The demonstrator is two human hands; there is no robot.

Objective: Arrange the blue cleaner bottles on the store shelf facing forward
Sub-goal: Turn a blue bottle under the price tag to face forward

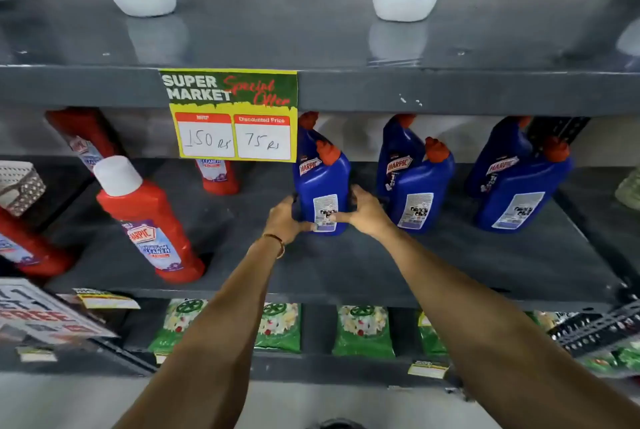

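So both hands are clamped on one blue bottle (322, 186); left hand (284, 217) and right hand (367, 212) squeeze its lower body from either side, thumbs across the white back label. It stands mid-shelf (485, 273), well back from the front edge, with its back label towards the camera, so I'd say it needs turning; two more front bottles (420, 186) (523, 189) toward the shelf's right end show back labels too. Looks like rigid plastic, probably full and hefty, a bit slick; gripping low on the flat sides seems safer than the skinny orange-capped neck.
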